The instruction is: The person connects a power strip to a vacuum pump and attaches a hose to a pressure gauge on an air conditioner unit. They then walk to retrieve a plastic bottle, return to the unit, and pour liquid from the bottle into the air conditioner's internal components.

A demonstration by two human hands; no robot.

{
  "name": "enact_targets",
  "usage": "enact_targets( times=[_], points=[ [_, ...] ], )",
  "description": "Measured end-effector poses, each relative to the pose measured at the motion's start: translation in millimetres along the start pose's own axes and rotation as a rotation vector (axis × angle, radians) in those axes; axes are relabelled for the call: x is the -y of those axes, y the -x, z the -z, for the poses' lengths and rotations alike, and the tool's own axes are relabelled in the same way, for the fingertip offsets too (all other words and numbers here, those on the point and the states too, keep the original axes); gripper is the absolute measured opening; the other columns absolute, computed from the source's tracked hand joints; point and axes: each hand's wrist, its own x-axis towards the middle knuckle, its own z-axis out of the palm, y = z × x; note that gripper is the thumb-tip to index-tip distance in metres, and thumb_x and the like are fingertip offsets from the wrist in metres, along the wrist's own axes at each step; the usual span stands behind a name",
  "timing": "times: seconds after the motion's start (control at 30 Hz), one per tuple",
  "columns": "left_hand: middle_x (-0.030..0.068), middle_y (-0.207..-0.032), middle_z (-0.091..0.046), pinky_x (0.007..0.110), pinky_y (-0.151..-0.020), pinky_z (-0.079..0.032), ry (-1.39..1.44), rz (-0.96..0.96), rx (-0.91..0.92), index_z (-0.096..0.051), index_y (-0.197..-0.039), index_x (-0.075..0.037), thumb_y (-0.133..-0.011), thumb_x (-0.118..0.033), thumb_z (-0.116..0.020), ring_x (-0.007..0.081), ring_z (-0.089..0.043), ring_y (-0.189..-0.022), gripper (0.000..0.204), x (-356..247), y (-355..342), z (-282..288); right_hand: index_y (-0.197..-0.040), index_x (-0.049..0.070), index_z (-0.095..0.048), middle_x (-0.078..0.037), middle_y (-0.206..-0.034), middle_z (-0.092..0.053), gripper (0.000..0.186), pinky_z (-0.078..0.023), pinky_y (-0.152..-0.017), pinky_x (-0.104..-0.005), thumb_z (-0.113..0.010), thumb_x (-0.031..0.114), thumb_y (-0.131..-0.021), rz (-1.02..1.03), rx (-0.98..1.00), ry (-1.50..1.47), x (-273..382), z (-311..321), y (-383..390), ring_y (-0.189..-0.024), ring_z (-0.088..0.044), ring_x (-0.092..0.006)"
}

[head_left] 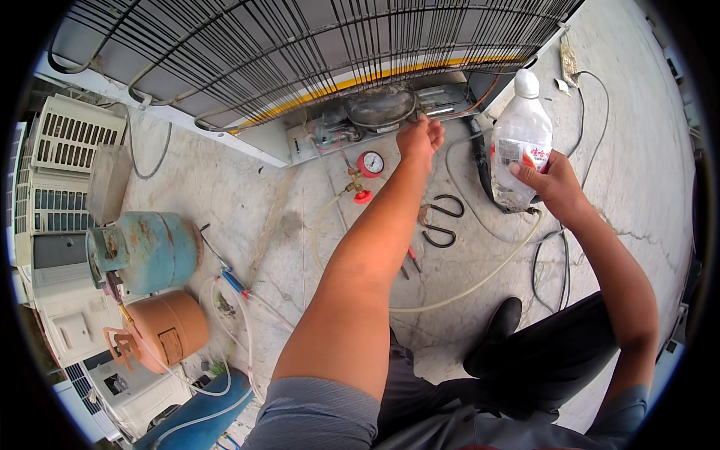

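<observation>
My left hand (420,141) reaches to the right side of a black compressor (379,106) at the bottom of a refrigerator's back. Its fingers are curled together against the compressor's edge; whatever they pinch is too small to make out. In my right hand (561,187) is a clear plastic bottle (523,120), upright, with a white cap and a red and white label. My thumb lies across the label. Left of my forearm, a round red pressure gauge (370,163) sits on a brass valve with a red knob (363,196), joined to a pale hose (321,229).
Black condenser wires (300,37) span the refrigerator's back. Scissors with black handles (439,238) lie on the concrete. A teal gas cylinder (161,251), an orange cylinder (166,330) and a blue torch (234,283) lie at left, near air-conditioner units (75,135). Cables trail at right.
</observation>
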Motion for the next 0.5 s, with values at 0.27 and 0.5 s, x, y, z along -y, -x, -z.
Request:
enact_targets(
  times=[0.27, 0.5],
  points=[
    [0.0036, -0.108, -0.071, 0.040, -0.091, -0.046, -0.175, 0.053, 0.146, -0.060, -0.112, -0.013, -0.102, -0.035, -0.049, 0.0208, -0.063, -0.111, 0.027, -8.2, 13.5, -2.3, -0.116, -0.003, -0.062, -0.015, -0.104, -0.070, 0.041, -0.059, -0.074, -0.0458, -0.077, 0.014, -0.082, -0.432, 0.095, -0.083, -65.8, -54.5, -74.9, -0.091, -0.071, -0.0282],
    [0.0133, -0.113, -0.070, 0.041, -0.095, -0.048, 0.032, 0.057, 0.254, -0.060, -0.111, -0.006, -0.103, -0.036, -0.046, 0.0285, -0.063, -0.106, 0.034, -4.8, -11.4, 25.4, -0.105, -0.005, -0.068, -0.016, -0.095, -0.071, 0.044, -0.059, -0.066, -0.0428, -0.079, 0.027, -0.077, -0.412, 0.112, 0.137, -110.7, -108.4, -102.2, -0.082, -0.071, -0.0274]
  ],
)
